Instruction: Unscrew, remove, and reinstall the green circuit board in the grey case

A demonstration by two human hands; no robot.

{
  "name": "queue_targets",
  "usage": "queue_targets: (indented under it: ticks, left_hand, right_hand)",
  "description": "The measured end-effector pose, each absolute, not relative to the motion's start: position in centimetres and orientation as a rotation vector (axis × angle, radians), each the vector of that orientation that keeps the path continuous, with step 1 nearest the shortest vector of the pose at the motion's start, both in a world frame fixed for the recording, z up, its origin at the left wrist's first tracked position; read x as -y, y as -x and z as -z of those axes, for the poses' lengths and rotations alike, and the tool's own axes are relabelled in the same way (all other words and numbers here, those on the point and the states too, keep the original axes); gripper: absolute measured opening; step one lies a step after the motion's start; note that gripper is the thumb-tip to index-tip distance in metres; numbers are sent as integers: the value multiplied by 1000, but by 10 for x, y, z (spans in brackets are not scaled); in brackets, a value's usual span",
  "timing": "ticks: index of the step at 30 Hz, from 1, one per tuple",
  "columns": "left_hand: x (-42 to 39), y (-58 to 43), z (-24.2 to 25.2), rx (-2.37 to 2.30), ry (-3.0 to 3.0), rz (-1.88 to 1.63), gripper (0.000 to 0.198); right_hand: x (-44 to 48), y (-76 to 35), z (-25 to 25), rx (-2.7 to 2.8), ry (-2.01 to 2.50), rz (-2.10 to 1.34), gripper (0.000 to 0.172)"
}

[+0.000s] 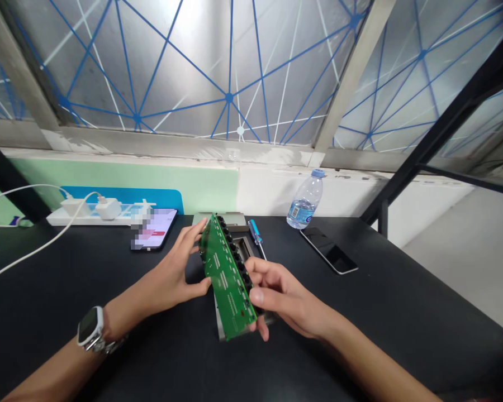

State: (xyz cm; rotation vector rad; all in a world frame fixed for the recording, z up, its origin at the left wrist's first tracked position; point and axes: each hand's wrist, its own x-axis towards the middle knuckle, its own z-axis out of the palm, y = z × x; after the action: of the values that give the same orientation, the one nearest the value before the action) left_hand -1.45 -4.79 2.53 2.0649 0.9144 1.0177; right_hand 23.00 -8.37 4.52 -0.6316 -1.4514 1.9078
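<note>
A long green circuit board (224, 285) is held tilted above the desk, with a row of black connectors (233, 248) along its right edge. My left hand (178, 265) holds its left side, fingertips near the far end and thumb lower on the edge. Around the near right corner my right hand (280, 290) is closed, its thumb at the connectors and some fingers hidden behind the board. Partly covered beneath it lies a grey metal casing (246, 245). A screwdriver with a blue handle (255, 231) rests just beyond my right hand.
A water bottle (305, 201) stands by the wall, with a dark phone (329, 250) in front. At the left back are a lit phone (157, 229) and a white power strip (58, 216) with plugs and cables. A grey metal plate (235, 220) lies on the black desk (159, 346).
</note>
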Motion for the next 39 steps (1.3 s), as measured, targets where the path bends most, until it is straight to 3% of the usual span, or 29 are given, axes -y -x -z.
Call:
queue_targets:
  ticks: [6,11,21,34,39]
  left_hand:
    - [42,15,-22,-1054,-2076,-1197,101]
    - [41,15,-24,-1178,-1795,-1197,108]
    - [32,18,-22,-864,-1482,-1052,57]
    - [43,14,-38,-846,-1566,-1055,45]
    - [43,17,-40,-851,-1609,-1054,28]
  right_hand:
    - [86,-229,-42,1498,698,-1904,36]
    - [84,-230,-42,1590,821,-1670,24]
    - [74,-236,-42,1814,1093,-1135,14]
    - [67,-244,-42,1984,1216,-746,15]
    - [66,-242,-37,1886,1249,-883,13]
